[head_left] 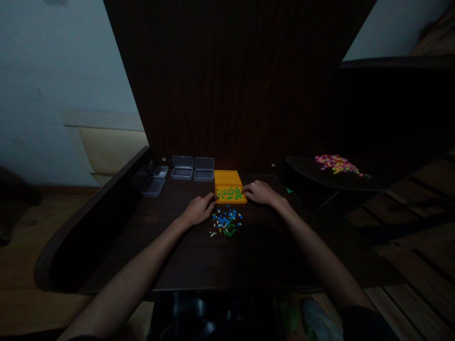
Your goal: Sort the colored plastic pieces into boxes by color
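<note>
A yellow box lies with its lid opened back on the dark table, and many small green pieces are spread over its bottom. My left hand rests at the box's left front side, fingers curled against the edge. On the opposite side, my right hand has its fingertips bent on the right wall of the box. Just in front of the box lies a loose pile of small blue, green and whitish pieces, close to my left fingertips but apart from them.
Clear plastic cases with raised lids stand left of the box: one case, another and a third. Pink and yellow bits are heaped on a dark surface at right. A tall dark panel rises behind the table.
</note>
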Demonstrator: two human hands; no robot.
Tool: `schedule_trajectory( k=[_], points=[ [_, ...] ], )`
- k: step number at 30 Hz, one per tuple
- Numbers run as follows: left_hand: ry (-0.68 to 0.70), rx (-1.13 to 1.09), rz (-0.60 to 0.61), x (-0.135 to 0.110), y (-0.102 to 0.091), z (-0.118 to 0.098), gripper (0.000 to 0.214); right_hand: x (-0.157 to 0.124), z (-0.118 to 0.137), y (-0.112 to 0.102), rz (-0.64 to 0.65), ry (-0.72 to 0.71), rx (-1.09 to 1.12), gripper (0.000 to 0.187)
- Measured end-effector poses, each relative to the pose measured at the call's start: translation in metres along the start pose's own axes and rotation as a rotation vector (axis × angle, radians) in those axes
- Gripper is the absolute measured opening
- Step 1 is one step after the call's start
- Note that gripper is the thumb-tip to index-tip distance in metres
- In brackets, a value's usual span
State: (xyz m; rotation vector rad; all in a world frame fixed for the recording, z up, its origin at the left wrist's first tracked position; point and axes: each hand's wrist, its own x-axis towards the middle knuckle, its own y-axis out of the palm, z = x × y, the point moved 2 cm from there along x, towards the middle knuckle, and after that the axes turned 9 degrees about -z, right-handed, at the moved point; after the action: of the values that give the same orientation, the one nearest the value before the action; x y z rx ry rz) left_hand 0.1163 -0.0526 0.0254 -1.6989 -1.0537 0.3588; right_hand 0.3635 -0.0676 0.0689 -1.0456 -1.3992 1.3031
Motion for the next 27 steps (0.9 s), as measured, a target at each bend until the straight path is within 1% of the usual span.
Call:
schedule_trajectory(
  k=[3,6,10,13,16,19,23,27],
  points=[
    [0.010,0.041,0.010,-0.001,-0.002,-0.001,0.034,-0.009,0.003,-0.005,-0.041,-0.016,0.108,0.031],
    [0.021,0.096,0.016,-0.001,-0.002,-0.002,0.035,-0.022,0.011,-0.006,-0.054,-0.074,0.257,0.028],
    [0.038,0.144,0.016,-0.001,-0.001,-0.002,0.035,-0.042,0.028,-0.001,-0.005,-0.165,0.439,0.026],
    [0.058,0.165,0.017,-0.001,0.000,-0.001,0.035,-0.055,0.043,0.003,0.051,-0.204,0.508,0.023],
    [0.056,0.188,0.022,-0.001,0.000,0.000,0.035,-0.064,0.055,0.005,0.082,-0.248,0.526,0.022],
    [0.064,0.202,0.028,0.000,0.000,0.000,0.036,-0.069,0.062,0.008,0.091,-0.256,0.482,0.024],
    [0.064,0.204,0.031,-0.001,-0.001,0.000,0.035,-0.072,0.065,0.009,0.100,-0.237,0.382,0.025],
    [0.058,0.193,0.038,0.000,-0.002,-0.001,0.035,-0.074,0.064,0.007,0.111,-0.243,0.369,0.024]
  ],
)
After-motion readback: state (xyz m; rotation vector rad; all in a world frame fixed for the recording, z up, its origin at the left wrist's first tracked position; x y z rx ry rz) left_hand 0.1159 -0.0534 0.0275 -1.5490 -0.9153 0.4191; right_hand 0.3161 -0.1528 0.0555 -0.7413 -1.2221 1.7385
